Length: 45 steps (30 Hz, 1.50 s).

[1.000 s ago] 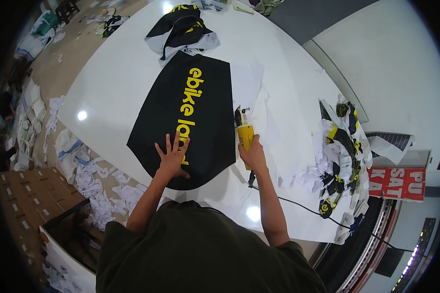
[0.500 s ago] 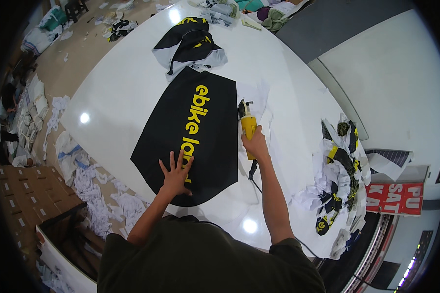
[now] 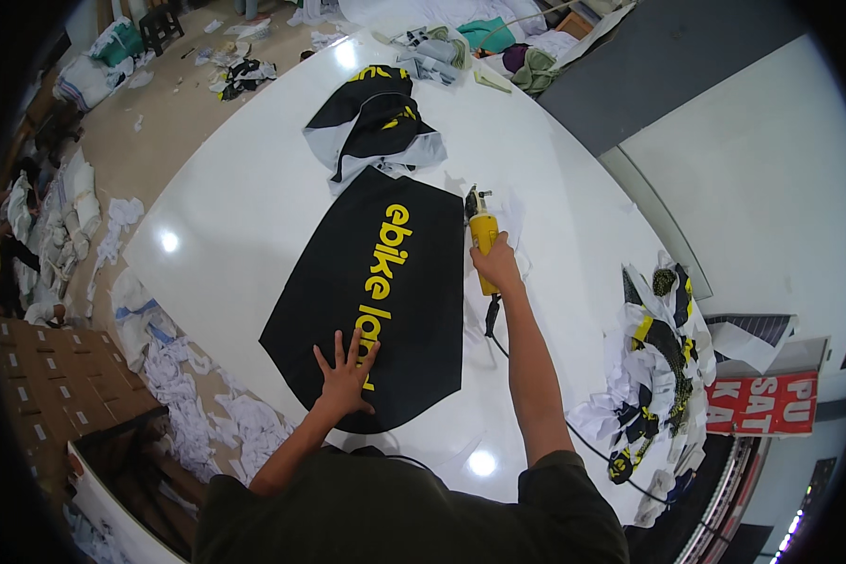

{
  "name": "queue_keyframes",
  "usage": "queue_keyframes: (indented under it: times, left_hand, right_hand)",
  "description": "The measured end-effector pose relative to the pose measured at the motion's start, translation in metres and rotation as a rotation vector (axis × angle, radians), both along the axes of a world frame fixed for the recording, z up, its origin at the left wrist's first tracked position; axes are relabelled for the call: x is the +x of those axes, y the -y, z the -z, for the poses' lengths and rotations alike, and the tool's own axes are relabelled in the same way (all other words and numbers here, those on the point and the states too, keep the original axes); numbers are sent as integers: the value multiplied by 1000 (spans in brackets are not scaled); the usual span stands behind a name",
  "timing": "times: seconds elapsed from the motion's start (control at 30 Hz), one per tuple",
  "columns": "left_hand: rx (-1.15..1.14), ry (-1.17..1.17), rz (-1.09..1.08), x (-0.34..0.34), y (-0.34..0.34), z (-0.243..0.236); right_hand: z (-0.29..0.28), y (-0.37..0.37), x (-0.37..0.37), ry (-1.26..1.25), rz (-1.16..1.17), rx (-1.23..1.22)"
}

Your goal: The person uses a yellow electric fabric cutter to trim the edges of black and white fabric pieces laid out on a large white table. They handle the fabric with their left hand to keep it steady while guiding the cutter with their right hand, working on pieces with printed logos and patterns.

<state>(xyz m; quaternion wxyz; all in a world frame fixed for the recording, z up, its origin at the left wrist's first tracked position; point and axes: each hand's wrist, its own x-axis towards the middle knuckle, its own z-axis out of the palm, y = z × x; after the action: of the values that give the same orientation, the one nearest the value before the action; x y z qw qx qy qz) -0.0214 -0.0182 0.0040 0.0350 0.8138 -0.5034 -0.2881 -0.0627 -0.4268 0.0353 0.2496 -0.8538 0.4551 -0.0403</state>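
Observation:
A black fabric panel with large yellow lettering lies flat on the white table. My left hand rests palm down on its lower part, fingers spread. My right hand is wrapped round a yellow handheld electric cutter. The cutter's metal head is beside the panel's upper right corner; whether its blade touches cloth is too small to tell. A dark power cord runs from its lower end toward me. Thin white material lies on the table by my right hand.
Past the panel lies a rumpled pile of black, yellow and grey cut pieces. Scraps heap along the table's right edge. The white table borders a floor strewn with white offcuts. Brown boxes stand at the lower left.
The cutter has moved away from me along the panel's right edge to its upper corner. My left hand stays put on the panel. The whole view has shifted, so things appear lower.

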Motion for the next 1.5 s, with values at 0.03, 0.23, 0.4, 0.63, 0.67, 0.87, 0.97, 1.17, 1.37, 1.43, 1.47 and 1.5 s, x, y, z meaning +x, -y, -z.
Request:
queue_keyframes:
  times: [0.03, 0.23, 0.4, 0.63, 0.67, 0.87, 0.97, 1.17, 1.37, 1.43, 1.47, 1.5]
  left_hand:
    - [-7, 1, -4, 1, 0, 0]
    - [3, 0, -6, 1, -1, -4]
    - [-19, 39, 14, -2, 1, -2]
    - [-26, -49, -16, -21, -24, 17]
    - [14, -132, -12, -23, -23, 31]
    - [-136, -442, 321, 102, 62, -31]
    - [-674, -135, -223, 169, 132, -75]
    - [-1163, 377, -340, 181, 324, -120]
    - [-673, 139, 88, 99, 452, 31]
    - [-517, 117, 279, 33, 463, 68]
    - [-522, 27, 325, 21, 460, 80]
    - [-303, 53, 412, -53, 445, 98]
  right_hand:
    - [-1, 6, 7, -6, -5, 7]
    - [7, 38, 42, -3, 6, -10]
    - [32, 48, 33, 119, 140, -63]
    - [34, -88, -101, 172, 321, 12]
    - [36, -114, -137, 182, 352, -1]
    - [15, -282, -320, 291, 714, 235]
    - [0, -344, -376, 390, 945, 323]
    - [-23, -419, -433, 618, 1296, 152]
    - [-13, -414, -459, 843, 1389, 127]
    - [-13, -402, -472, 921, 1373, 102]
    - [-12, -389, -474, 978, 1332, 105]
    - [-11, -393, -493, 951, 1394, 114]
